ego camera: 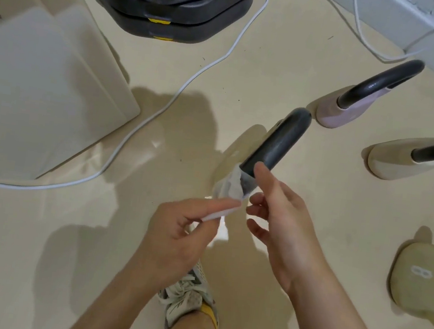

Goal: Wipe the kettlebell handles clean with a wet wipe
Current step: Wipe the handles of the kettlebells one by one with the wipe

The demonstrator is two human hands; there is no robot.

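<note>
As a person stands over kettlebells on a pale floor, the grip of the left hand [180,231] is a pinch: thumb and forefinger pressed together on the near edge of a wet wipe [231,186], the other fingers curled beneath. From that pinch the wipe runs up and away, its far part bunched over the near end of a dark handle [278,142].

The right hand [282,227] holds nothing. Its fingers are loosely spread just beside the wipe, and the forefinger reaches to the handle's near end; whether it touches cannot be told.

The handle belongs to a beige kettlebell [240,145] standing on the floor directly ahead of both hands. Its long axis runs from the wipe away from the person and to the right.

Most of the bar appears to lie beyond the cloth, on the right hand's side, so the next stroke would likely be a push along that axis, away from the body.

A lilac kettlebell [336,114] stands near the handle's far end, and a white cable [144,122] crosses the floor to the left.
</note>
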